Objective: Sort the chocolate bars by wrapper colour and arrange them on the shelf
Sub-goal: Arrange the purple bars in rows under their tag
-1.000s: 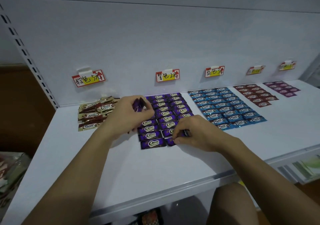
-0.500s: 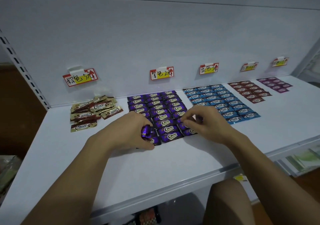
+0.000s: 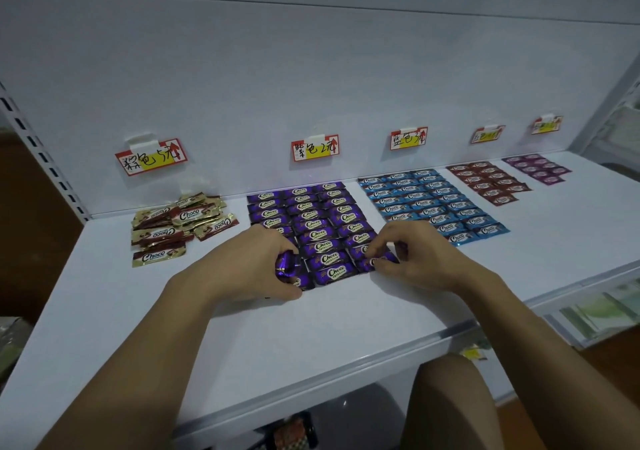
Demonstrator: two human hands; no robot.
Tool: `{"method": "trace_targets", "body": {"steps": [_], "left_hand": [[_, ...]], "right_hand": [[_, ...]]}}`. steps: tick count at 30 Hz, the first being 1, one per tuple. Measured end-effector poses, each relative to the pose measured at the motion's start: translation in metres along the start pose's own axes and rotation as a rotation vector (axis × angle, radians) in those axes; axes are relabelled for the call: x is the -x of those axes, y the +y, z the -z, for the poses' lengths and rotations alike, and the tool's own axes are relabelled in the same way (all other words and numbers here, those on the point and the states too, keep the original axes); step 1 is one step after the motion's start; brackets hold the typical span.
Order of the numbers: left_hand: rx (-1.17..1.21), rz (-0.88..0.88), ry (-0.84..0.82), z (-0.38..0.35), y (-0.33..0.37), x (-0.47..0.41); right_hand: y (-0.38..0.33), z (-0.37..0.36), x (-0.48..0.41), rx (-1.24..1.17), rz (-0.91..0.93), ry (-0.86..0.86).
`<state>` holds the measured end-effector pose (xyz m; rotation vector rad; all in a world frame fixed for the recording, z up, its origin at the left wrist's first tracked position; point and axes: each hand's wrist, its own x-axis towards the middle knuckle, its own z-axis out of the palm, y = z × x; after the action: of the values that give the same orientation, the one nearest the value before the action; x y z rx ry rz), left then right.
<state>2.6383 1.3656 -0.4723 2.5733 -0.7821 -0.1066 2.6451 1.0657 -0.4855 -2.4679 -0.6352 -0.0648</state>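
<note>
left grip (image 3: 254, 261): curled round purple bars (image 3: 286, 267), lowered to front-left corner of purple block (image 3: 313, 223).
right grip (image 3: 415, 255): still pinching front-right bar (image 3: 373, 262).

Both forearms reach forward, left hand (image 3: 254, 264) curled round purple bars (image 3: 286, 265), right hand (image 3: 417, 255) pinching the front bar (image 3: 382, 260).

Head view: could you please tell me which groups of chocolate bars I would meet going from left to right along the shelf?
Gold-brown bars → purple bars → blue bars → dark red bars → magenta bars.
</note>
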Motion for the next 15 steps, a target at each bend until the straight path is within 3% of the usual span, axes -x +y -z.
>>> {"method": "trace_targets", "body": {"steps": [3,8,12,15], "left_hand": [[0.165,0.028,0.04,0.006,0.0,-0.003],[0.628,0.162,0.326,0.01,-0.003,-0.007],[1.064,0.26,0.402,0.014,-0.01,-0.007],[1.353,0.342,0.44,0.016,-0.01,-0.012]], "right_hand": [[-0.014,0.004,0.001,-0.422,-0.063,0.04],[-0.049,-0.011,-0.01,-0.985,-0.012,0.055],[-0.068,-0.022,-0.02,-1.205,0.001,0.064],[-0.077,-0.029,-0.023,-1.219,0.006,0.082]]}}
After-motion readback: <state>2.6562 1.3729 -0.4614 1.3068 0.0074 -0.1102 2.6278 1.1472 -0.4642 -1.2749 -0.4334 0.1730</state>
